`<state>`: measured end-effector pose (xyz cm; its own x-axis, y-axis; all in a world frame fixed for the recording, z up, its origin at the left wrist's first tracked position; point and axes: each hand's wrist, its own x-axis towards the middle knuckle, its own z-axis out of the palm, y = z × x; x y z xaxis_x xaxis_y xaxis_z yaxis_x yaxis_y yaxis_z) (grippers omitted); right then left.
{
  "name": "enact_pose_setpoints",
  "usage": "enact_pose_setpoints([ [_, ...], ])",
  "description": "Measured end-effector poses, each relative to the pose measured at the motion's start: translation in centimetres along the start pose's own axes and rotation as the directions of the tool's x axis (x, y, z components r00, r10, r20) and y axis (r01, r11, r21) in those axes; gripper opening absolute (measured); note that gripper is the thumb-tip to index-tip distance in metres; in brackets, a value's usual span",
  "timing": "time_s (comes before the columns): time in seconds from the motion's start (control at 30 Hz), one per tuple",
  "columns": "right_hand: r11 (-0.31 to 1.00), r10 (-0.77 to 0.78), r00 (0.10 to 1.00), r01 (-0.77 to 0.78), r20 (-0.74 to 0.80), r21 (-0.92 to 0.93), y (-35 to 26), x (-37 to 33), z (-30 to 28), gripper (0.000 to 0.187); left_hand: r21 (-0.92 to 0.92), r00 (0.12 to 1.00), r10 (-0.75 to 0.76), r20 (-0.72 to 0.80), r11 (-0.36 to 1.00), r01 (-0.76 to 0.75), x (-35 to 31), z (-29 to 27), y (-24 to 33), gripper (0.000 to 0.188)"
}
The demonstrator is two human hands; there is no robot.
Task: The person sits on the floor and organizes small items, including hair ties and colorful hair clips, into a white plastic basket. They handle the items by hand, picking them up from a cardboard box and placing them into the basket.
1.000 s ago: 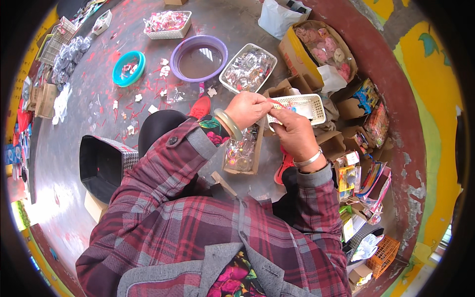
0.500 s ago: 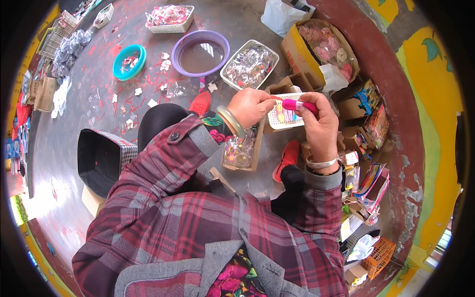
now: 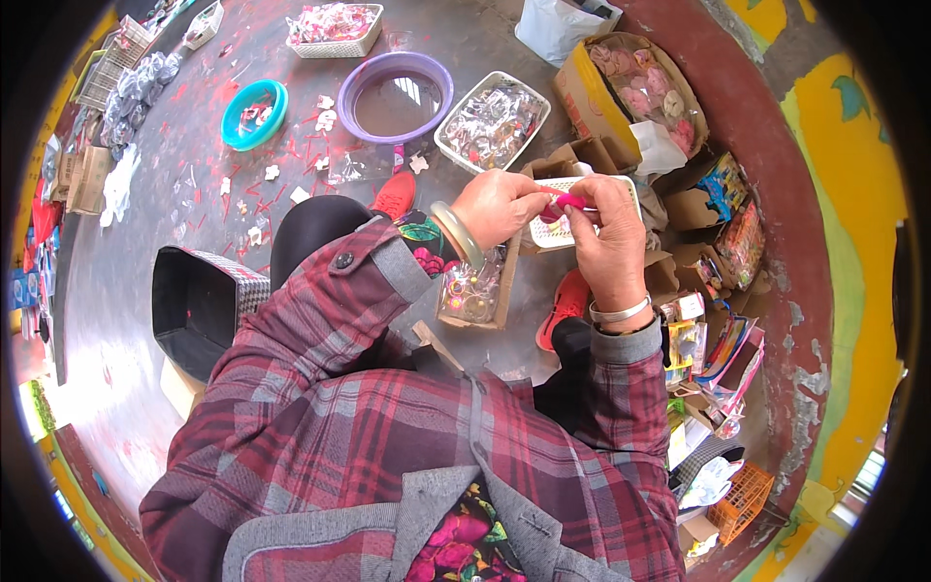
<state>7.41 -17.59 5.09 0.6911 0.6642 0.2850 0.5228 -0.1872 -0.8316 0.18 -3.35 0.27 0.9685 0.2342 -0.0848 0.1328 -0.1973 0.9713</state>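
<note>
A small magenta bundle, which looks like a skein of thread, is pinched between the thumb and fingers of my right hand. My left hand meets it from the left, its thumb and fingertips closed on a thin reddish strand at the bundle's end. Both hands are over a white lattice basket; they hide most of its contents. Just below my left hand, an open cardboard box holds clear-wrapped small items.
Ahead are a purple basin, a teal basin and a white basket of wrapped pieces. Cardboard boxes line the right wall. A black bin stands left of my knee. Red and white scraps litter the floor.
My right hand has shifted left toward my left hand, and its fingers now cover more of the magenta bundle. The bundle has turned and sits closer to my left fingertips.
</note>
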Motion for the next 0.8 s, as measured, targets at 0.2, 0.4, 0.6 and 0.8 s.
enact_pose_setpoints([
  [0.2, 0.974, -0.145, 0.989, 0.144, 0.010, -0.173, 0.7, 0.2, -0.5, 0.018, -0.330, 0.993, -0.087, 0.073, 0.938, 0.107, 0.4, 0.3, -1.1, 0.026],
  [0.4, 0.954, -0.216, 0.972, 0.189, -0.095, -0.231, 0.8, 0.3, -0.6, 0.024, -0.481, 0.984, -0.150, 0.095, 0.859, 0.178, 0.1, 0.0, 0.2, 0.027],
  [0.6, 0.911, -0.253, 0.965, 0.216, -0.062, -0.351, 1.2, 0.3, -0.8, 0.031, -0.550, 0.986, -0.153, 0.065, 0.819, 0.163, 0.3, -0.5, 0.4, 0.027],
  [0.8, 0.888, -0.202, 0.978, 0.206, 0.055, -0.411, 1.2, 0.1, -0.5, 0.030, -0.599, 0.983, -0.098, 0.155, 0.782, 0.172, 0.1, -0.5, 0.8, 0.028],
])
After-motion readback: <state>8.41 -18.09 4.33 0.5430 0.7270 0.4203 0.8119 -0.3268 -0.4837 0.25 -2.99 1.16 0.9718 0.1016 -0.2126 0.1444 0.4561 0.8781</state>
